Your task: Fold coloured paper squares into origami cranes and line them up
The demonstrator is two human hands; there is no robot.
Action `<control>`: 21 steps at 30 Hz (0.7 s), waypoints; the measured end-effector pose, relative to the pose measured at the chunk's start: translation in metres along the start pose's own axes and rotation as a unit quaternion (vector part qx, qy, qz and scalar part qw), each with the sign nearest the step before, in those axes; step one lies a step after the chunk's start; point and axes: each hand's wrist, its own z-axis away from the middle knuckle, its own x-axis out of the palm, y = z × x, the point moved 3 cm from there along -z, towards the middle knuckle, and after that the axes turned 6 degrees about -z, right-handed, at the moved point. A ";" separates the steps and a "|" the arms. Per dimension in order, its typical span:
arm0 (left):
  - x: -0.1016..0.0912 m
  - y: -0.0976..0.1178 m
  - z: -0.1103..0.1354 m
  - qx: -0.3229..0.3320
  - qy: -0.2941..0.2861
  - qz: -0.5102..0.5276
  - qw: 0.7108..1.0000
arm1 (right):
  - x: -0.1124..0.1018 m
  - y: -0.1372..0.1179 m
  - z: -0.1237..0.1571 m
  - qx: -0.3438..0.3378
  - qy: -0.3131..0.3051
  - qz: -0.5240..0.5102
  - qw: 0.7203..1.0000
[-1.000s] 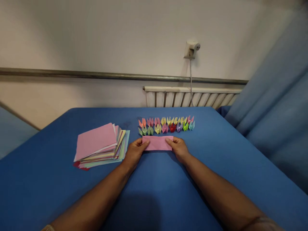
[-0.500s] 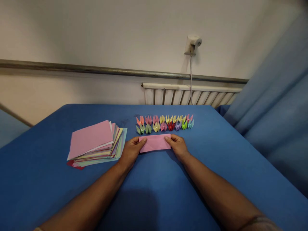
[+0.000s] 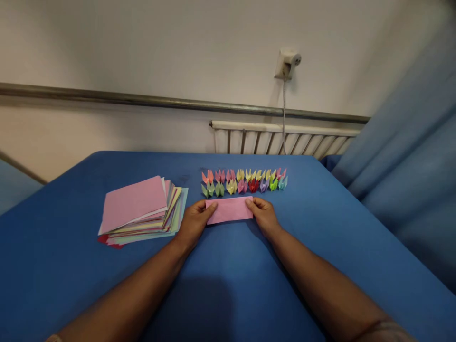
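Note:
A pink strip of folded paper [image 3: 230,210] is stretched between my two hands over the blue table. My left hand [image 3: 195,218] pinches its left end, thumb on top and fingers behind. The right end is gripped the same way by my right hand [image 3: 263,213]. Just beyond the paper stand small origami cranes [image 3: 253,186] in two rows, in pink, yellow, green, red, purple and blue. To the left of my left hand lies a stack of coloured paper sheets [image 3: 135,204] with a pink sheet on top.
The blue-covered table [image 3: 285,294] reaches back to the wall. Behind it are a white radiator [image 3: 263,127], a metal rail [image 3: 160,100] and a wall socket [image 3: 286,64] with a plugged-in cable. A blue curtain [image 3: 402,156] hangs along the right side.
Almost nothing differs. Both hands keep hold of the pink paper in the same place, and the camera view has shifted slightly.

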 end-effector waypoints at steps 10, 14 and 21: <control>0.002 -0.001 0.001 0.006 -0.004 0.016 1.000 | -0.001 -0.001 0.002 0.003 0.001 0.000 1.000; 0.000 -0.002 0.000 0.010 0.002 0.008 1.000 | -0.001 -0.002 0.003 0.008 -0.007 0.003 1.000; -0.002 0.000 -0.003 0.026 0.020 -0.049 0.998 | 0.000 -0.003 0.003 0.009 -0.007 0.031 0.999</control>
